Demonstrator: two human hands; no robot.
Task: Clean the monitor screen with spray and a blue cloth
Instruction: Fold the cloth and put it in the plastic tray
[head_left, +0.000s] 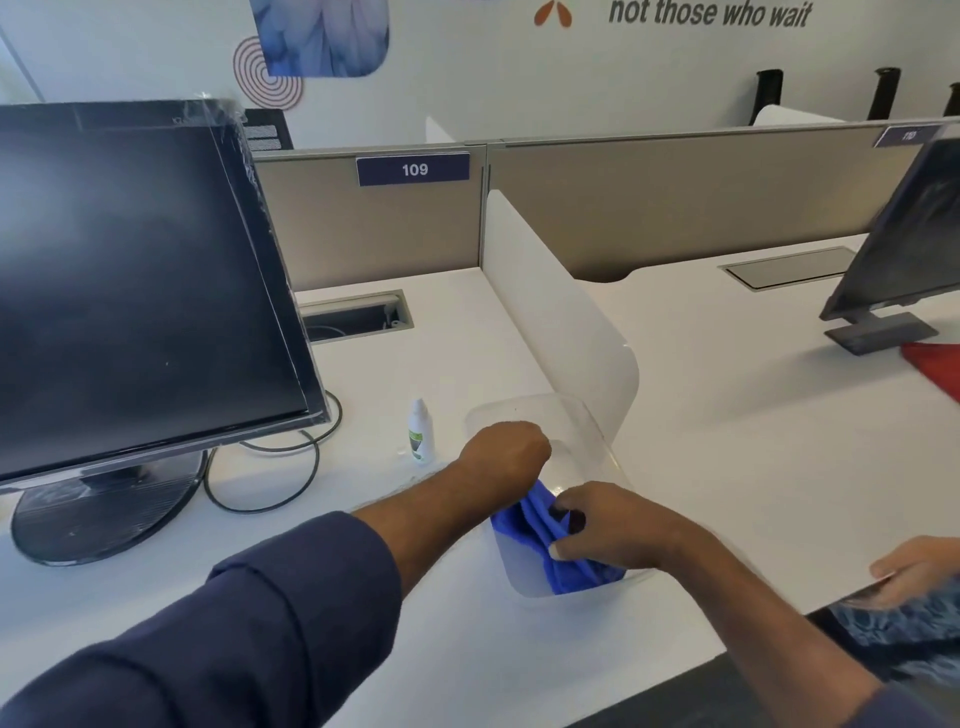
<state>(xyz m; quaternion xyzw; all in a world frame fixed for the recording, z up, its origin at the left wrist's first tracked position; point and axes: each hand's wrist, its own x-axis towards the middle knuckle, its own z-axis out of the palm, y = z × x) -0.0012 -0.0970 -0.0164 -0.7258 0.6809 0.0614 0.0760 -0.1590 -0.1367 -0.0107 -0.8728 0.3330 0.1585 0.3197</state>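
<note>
**Blue cloth being lifted from a clear tray**

Blue microfibre, the blue cloth (540, 535) lies bunched in a clear plastic tray (524, 582) at lower centre of the frame, on a white desk (701, 415). The right hand (608, 530) pinches a fold of it between thumb and fingers. The left hand (506, 449), curled into a loose fist, seems to grip the cloth's upper end, though its fingertips are hidden. Left of the tray, near the hands, stands a small white spray bottle (421, 431), upright and untouched. The dark monitor (140, 291) fills the upper left, with plastic film loose along its edge. A good lift would likely draw the cloth straight up, clear of the tray wall, then shake it into a flat pad before reaching for the spray.
</note>
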